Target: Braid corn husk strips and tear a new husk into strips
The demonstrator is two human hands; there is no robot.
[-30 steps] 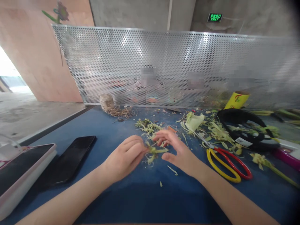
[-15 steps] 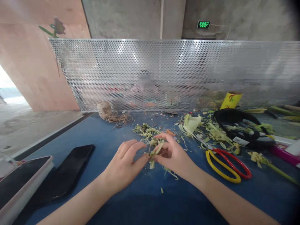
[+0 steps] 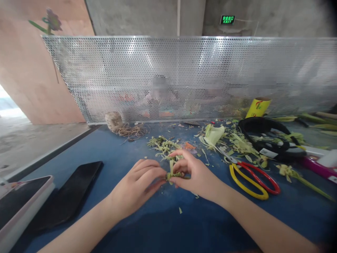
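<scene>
Here, green strip between both hands.

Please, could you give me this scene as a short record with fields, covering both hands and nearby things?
left hand: fingertips on a green plant strip
right hand: thumb and fingers pinching the same green plant strip
surface: blue table
right side: scissors with red and yellow handles
left side: black phone
beyond hands: twine, green plant scraps, perforated metal screen
</scene>
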